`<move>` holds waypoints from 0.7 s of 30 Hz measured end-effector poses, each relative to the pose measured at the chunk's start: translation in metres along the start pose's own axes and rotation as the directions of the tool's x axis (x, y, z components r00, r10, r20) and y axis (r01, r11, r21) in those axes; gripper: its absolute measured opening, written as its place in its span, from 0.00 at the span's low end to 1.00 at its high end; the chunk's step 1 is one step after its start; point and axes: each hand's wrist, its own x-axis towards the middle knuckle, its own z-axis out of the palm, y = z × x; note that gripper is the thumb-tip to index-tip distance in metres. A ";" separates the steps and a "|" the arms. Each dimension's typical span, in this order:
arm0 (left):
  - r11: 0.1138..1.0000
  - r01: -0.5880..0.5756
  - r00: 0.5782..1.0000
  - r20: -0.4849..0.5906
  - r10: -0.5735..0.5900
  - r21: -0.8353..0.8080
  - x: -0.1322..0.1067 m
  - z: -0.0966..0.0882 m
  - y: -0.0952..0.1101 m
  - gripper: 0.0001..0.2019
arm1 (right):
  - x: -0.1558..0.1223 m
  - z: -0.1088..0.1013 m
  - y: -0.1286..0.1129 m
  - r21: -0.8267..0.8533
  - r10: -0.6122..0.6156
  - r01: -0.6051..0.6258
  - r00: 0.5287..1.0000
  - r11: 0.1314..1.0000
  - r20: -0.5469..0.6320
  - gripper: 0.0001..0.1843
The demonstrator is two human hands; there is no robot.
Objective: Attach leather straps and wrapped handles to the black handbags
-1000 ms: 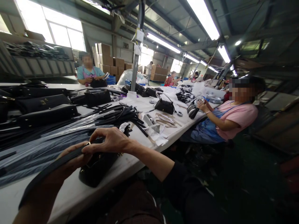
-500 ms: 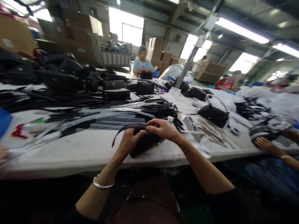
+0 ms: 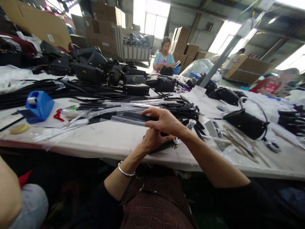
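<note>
Leaning in over a white-covered table [image 3: 95, 140], you have both hands together at its near edge, directly in front of you. Your right hand [image 3: 164, 121] arches over your left, palm down, its thumb and fingers parted with a visible gap; nothing shows between their tips. Your left hand [image 3: 154, 139] lies just below it, the thumb stretched out to the right and the other fingers partly hidden, so how tightly they close, or on what, cannot be told. Under your left fingers is a black bag [image 3: 162, 148], mostly covered by your hands, its gold-coloured fitting [image 3: 175, 145] showing just right of your left thumb tip.

Just beyond your fingers, black straps [image 3: 188, 108] lie in a long heap, some under clear plastic [image 3: 128, 120]. Well to the left of your fingers are a red-handled tool [image 3: 58, 115], a blue tape dispenser [image 3: 40, 106] and a yellow tape roll [image 3: 19, 128]. To their right sit brown strips [image 3: 238, 143] and, farther over, a black handbag [image 3: 247, 122] with its handle raised. Far beyond your fingertips, across the table, a person in a light blue top [image 3: 164, 60] handles a dark item.
</note>
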 end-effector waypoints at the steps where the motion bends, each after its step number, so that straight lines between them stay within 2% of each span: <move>1: 1.000 -0.013 1.000 0.020 0.013 -0.022 0.000 -0.004 0.004 0.18 | 0.001 -0.010 -0.004 0.112 0.015 -0.009 0.998 0.994 -0.058 0.21; 4: 0.993 -0.046 0.998 0.038 0.050 -0.112 0.000 -0.014 0.012 0.13 | -0.004 -0.057 -0.024 0.343 0.080 0.008 0.967 0.939 -0.242 0.20; 7: 0.988 -0.047 0.999 -0.004 0.047 -0.146 -0.001 -0.016 0.013 0.12 | -0.020 -0.104 -0.041 0.357 0.152 0.011 0.892 0.934 -0.425 0.19; 9: 0.990 -0.024 0.999 -0.038 0.018 -0.139 -0.002 -0.015 0.011 0.12 | -0.036 -0.120 -0.042 0.317 0.193 -0.034 0.852 0.948 -0.487 0.20; 10: 0.991 -0.013 0.998 -0.056 0.006 -0.131 -0.003 -0.014 0.010 0.11 | -0.043 -0.122 -0.038 0.298 0.218 -0.074 0.846 0.952 -0.487 0.21; 12: 0.993 -0.024 0.997 -0.074 0.015 -0.119 -0.004 -0.014 0.009 0.09 | -0.056 -0.116 -0.023 0.242 0.290 -0.204 0.868 0.949 -0.403 0.21; 14: 0.990 -0.073 0.996 -0.065 0.065 -0.117 -0.005 -0.015 0.008 0.09 | -0.066 -0.100 -0.005 0.127 0.371 -0.350 0.890 0.928 -0.264 0.19; 16: 0.986 -0.110 0.994 -0.042 0.105 -0.127 -0.006 -0.016 0.007 0.09 | -0.072 -0.082 0.012 0.007 0.443 -0.447 0.884 0.894 -0.146 0.20; 18: 0.982 -0.116 0.993 -0.026 0.114 -0.147 -0.007 -0.017 0.007 0.10 | -0.076 -0.071 0.023 -0.027 0.475 -0.479 0.875 0.878 -0.090 0.23; 21: 0.979 -0.095 0.996 -0.018 0.093 -0.183 -0.009 -0.018 0.007 0.10 | -0.081 -0.070 0.031 0.009 0.491 -0.491 0.869 0.871 -0.068 0.24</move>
